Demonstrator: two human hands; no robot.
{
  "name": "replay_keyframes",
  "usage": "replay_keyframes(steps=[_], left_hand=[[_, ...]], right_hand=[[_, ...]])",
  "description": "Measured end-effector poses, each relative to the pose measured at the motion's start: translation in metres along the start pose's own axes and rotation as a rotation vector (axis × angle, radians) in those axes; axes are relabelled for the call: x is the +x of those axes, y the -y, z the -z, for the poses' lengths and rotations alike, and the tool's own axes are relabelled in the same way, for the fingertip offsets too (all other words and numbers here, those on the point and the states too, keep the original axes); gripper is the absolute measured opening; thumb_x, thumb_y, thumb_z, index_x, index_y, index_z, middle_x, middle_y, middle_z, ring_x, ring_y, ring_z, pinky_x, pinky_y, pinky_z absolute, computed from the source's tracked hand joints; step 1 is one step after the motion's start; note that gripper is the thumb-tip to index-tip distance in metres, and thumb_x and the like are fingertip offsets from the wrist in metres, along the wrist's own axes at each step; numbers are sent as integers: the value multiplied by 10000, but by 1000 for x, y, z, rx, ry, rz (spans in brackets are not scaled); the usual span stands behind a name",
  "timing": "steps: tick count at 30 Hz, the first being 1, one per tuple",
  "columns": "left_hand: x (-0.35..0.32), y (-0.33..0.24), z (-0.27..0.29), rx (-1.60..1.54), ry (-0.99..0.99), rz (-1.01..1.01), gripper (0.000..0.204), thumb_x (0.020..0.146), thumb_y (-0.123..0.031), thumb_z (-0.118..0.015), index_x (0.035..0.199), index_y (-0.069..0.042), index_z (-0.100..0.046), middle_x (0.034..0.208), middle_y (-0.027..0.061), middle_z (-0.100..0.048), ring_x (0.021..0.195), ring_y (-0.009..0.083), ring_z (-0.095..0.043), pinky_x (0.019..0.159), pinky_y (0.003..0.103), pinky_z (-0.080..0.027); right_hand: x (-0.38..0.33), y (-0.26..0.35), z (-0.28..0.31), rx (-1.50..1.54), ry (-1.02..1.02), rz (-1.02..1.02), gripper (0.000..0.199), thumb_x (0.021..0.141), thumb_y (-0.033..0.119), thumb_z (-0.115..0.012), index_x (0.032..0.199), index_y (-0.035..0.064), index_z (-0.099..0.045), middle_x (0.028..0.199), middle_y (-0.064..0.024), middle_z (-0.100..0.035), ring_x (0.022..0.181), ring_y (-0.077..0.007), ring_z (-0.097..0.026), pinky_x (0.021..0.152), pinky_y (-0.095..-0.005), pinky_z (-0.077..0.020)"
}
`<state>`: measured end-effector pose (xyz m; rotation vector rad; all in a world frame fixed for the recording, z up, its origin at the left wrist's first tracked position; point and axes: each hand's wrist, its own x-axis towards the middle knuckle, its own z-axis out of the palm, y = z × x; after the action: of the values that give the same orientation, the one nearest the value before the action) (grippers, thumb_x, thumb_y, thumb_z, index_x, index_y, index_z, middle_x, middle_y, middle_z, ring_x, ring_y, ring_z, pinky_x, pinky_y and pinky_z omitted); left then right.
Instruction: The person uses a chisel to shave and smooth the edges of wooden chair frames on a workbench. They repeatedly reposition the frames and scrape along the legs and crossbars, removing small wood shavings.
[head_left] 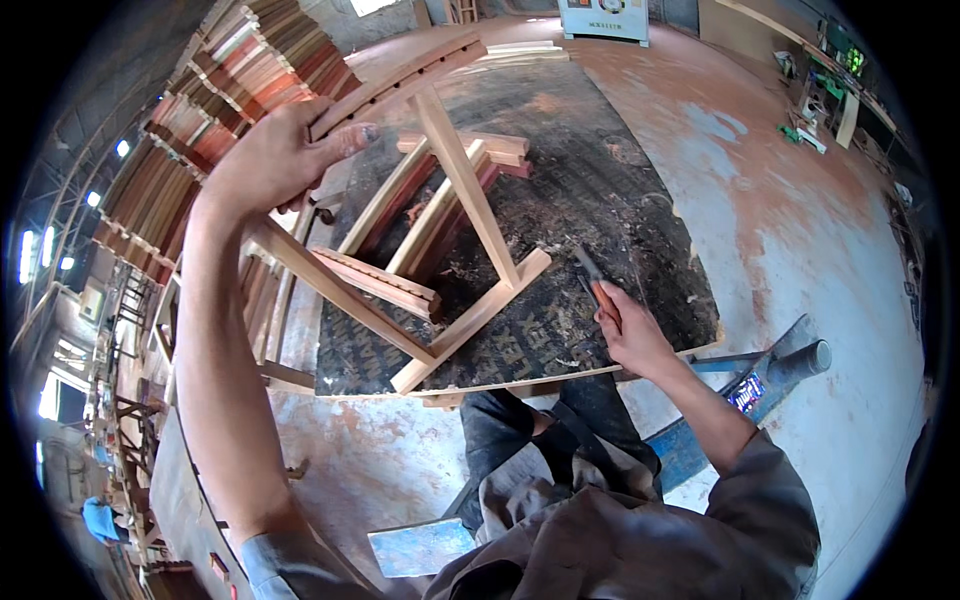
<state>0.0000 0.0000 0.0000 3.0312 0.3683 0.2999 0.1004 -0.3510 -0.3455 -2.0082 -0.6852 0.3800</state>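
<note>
The person's left hand is raised, fingers clenched round the curved top rail of a pale bare-wood chair frame, w/ the thumb pressed along the rail's edge. The frame sits tilted on a dark, worn work board littered w/ wood shavings, its straight legs and cross rails slanting down toward the board's near edge, where the lowest rail touches the surface. The right hand rests on the board's near right part, closed on a small tool with a reddish handle and dark metal tip (what kind of tool, can't tell); the tip points up-left, just beside the frame's lower rail, not clearly touching it. Behind the left hand, stacks of reddish and pale wooden boards rise along the wall. A blue metal bar runs under the right forearm. The concrete floor is stained w/ reddish dust.
</note>
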Motion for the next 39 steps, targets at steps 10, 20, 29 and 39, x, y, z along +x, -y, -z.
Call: replay_keyframes(steps=[10,20,29,39], left_hand=[[-8,-12,-2,120,-102,-26,685,859,-647,-722,1263,-94,-700,1010,69,-716,919,205,-655,750,398,-516],[19,-19,-11,61,-53,-30,688,832,-680,-707,1293,-170,-725,1188,100,-753,1128,289,-701,917,475,-551],[-6,-5,-9,127,-154,-70,964,859,-841,-562,1316,0,-679,1049,230,-733,917,334,-739,820,500,-582],[-4,-10,-11,43,-84,12,857,889,-803,-577,1194,-15,-719,716,108,-669,663,210,-667,660,432,-547]], right_hand=[[17,-61,29,-481,-116,175,561,993,-24,-536,1535,-32,-391,1581,-239,-450,1467,-314,-459,1183,-398,-403],[77,-153,99,-330,-112,337,448,1046,138,-537,1469,-7,-507,1493,-152,-562,1337,-277,-566,1149,-389,-424],[2,36,-2,-143,-77,272,502,952,23,-565,1453,30,-520,1139,-218,-669,1104,-397,-640,991,-461,-506],[17,41,-28,-241,-115,369,408,930,0,-607,1337,7,-636,998,-265,-710,853,-458,-695,721,-500,-574]])
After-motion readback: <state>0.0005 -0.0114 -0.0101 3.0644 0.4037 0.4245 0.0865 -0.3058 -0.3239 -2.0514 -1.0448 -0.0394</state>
